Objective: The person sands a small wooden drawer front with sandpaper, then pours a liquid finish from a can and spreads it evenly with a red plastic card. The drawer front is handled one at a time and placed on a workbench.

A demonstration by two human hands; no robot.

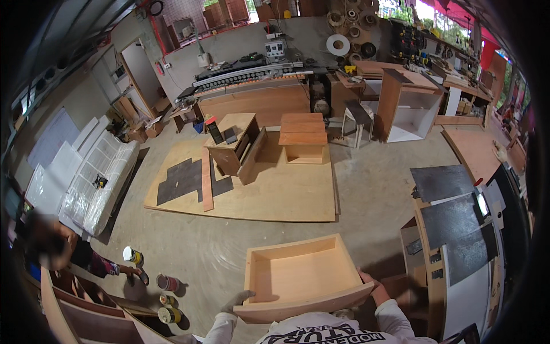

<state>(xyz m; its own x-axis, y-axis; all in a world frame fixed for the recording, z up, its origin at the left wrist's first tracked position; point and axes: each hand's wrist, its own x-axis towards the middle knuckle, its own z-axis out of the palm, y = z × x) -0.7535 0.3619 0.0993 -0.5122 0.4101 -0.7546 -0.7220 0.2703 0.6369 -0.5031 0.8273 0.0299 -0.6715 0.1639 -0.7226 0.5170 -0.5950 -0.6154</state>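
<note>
I carry a pale wooden drawer (301, 266) level at the bottom middle, its inside bare and its curved front board nearest my body. My left hand (238, 301), looking grey as if gloved, grips the drawer's near left corner. My right hand (374, 285) is closed round the near right corner. My light sleeves come in below. Several paint cans (169, 315) stand on the floor left of the drawer. To the right is a wooden unit topped with dark grey sheets (452, 235).
A co-worker (91, 258) is at the left, by wooden carcasses (86, 309). Ahead, a plywood sheet (275, 200) bears a small desk (232, 157) and an orange-brown cabinet (302, 129). A wrapped sofa (103, 183) lines the left wall; machinery and a white-lined cabinet (407, 120) stand at the back.
</note>
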